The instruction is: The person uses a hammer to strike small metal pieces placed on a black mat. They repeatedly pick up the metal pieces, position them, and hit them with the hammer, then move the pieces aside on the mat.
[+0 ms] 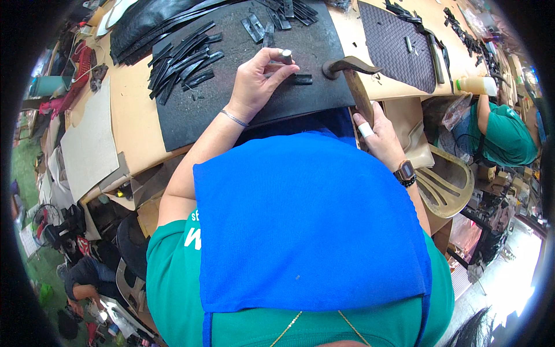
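Note:
My left hand point(254, 84) is closed around a short metal punch point(287, 53), its round top showing above the fingers. Just beneath lies a black leather strip point(302, 80) on the dark mat point(237, 118); whether the punch touches it is hidden. My right hand point(381, 136), a white wrap on one finger, grips the wooden handle of a hammer point(359, 95). The hammer's curved metal head is raised to the right of the punch. A heap of black strips point(185, 61) lies left of my left hand, and a few more strips point(253, 28) lie farther back.
Black leather sheets point(139, 32) lie at the far left. At the right are a quilted dark piece point(399, 49) and a yellowish bottle point(477, 85). A tan chair point(445, 182) stands beside the table, and a person in green point(509, 136) sits beyond it.

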Action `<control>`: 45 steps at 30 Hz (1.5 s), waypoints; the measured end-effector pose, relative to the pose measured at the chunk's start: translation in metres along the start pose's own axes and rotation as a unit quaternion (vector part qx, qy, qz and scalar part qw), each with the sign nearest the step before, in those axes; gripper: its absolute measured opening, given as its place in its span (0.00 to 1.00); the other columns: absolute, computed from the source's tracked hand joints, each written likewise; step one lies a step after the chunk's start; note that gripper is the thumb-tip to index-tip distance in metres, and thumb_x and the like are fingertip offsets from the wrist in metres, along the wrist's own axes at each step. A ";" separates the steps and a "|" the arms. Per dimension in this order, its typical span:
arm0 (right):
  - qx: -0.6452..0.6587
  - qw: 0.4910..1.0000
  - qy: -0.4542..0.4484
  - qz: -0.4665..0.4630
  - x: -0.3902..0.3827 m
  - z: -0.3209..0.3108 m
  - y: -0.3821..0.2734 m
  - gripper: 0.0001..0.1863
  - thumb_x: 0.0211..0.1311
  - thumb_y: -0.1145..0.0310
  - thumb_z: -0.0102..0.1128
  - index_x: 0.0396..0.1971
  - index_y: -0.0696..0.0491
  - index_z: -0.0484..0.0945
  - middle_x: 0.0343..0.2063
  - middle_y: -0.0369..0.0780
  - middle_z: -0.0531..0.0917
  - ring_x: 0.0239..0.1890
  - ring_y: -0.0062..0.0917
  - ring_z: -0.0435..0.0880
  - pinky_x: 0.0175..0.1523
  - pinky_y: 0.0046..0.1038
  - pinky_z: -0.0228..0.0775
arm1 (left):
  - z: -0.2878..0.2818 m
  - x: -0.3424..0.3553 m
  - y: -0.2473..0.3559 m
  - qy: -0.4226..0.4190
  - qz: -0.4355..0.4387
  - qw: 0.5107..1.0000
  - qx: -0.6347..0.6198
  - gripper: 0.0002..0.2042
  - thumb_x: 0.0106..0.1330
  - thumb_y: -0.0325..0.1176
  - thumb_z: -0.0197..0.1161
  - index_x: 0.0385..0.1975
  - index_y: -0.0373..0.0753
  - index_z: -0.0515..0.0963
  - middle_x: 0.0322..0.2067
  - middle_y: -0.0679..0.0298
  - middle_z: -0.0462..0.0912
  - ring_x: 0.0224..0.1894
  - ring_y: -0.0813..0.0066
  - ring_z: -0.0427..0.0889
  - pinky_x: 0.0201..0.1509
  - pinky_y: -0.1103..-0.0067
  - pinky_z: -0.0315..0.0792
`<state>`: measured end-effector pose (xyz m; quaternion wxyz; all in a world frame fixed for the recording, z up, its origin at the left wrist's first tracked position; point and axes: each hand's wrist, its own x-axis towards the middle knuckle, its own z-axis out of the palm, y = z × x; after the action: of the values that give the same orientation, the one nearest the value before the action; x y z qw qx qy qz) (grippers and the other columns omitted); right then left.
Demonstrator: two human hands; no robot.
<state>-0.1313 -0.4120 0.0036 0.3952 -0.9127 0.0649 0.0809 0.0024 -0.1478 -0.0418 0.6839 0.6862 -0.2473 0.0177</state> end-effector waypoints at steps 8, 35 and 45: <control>0.006 1.000 -0.016 0.011 0.000 0.000 0.000 0.23 0.70 0.60 0.56 0.56 0.59 0.66 0.43 0.59 0.81 0.49 0.52 0.81 0.53 0.41 0.72 | 0.000 0.001 0.003 -0.027 -0.017 0.998 0.062 0.10 0.65 0.27 0.67 0.44 0.36 0.76 0.40 0.62 0.84 0.44 0.75 0.85 0.48 0.80 0.80; 0.255 0.914 0.095 -0.302 0.000 -0.109 -0.118 0.28 0.71 0.46 0.50 0.61 0.49 0.65 0.26 0.32 0.71 0.24 0.18 0.70 0.30 0.29 0.69 | 0.005 -0.001 0.002 -0.040 0.034 0.988 0.143 0.11 0.64 0.30 0.68 0.44 0.37 0.79 0.35 0.60 0.86 0.36 0.74 0.87 0.41 0.79 0.79; 0.078 0.994 -0.043 -0.062 0.001 -0.068 -0.089 0.17 0.69 0.65 0.58 0.52 0.58 0.72 0.31 0.40 0.80 0.32 0.21 0.78 0.39 0.26 0.72 | 0.006 -0.004 0.007 -0.047 0.051 0.985 0.160 0.11 0.64 0.30 0.68 0.43 0.36 0.80 0.34 0.60 0.86 0.37 0.75 0.87 0.41 0.80 0.80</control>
<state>-0.1079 -0.4011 0.1123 0.4718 -0.8771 -0.0024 0.0901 -0.0056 -0.1514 -0.0371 0.5508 0.7735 -0.3079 0.0593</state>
